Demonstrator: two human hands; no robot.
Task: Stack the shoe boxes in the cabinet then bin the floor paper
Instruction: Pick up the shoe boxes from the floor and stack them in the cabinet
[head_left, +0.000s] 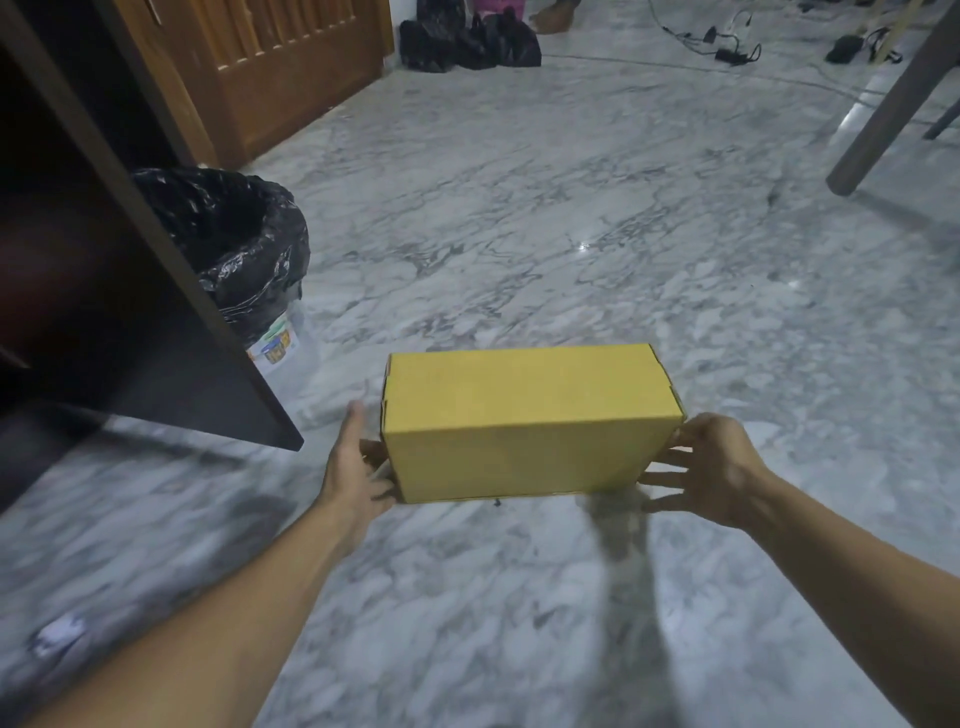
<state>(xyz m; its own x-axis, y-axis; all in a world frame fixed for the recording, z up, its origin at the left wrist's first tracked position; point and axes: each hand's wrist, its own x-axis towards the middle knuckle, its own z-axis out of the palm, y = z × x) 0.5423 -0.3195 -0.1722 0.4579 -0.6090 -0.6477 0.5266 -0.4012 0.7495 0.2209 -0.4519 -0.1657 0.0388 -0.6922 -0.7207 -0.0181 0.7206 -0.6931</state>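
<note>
A yellow cardboard shoe box (524, 421) lies closed on the marble floor in front of me. My left hand (358, 462) is at its left end, fingers straight and against the box's side. My right hand (701, 467) is at its right end, fingers spread and straight, their tips at the box's lower right corner. The dark wooden cabinet (78, 291) stands at the left with its door (171, 270) swung out toward the box. A crumpled white paper (57, 631) lies on the floor at the lower left. The bin (244, 254) with a black liner stands just behind the cabinet door.
A brown wooden door (280, 67) is at the back left. Black bags (467, 41) sit by the far wall. Cables and chargers (727, 47) lie on the floor at the back right. A grey table leg (893, 104) slants down at the right.
</note>
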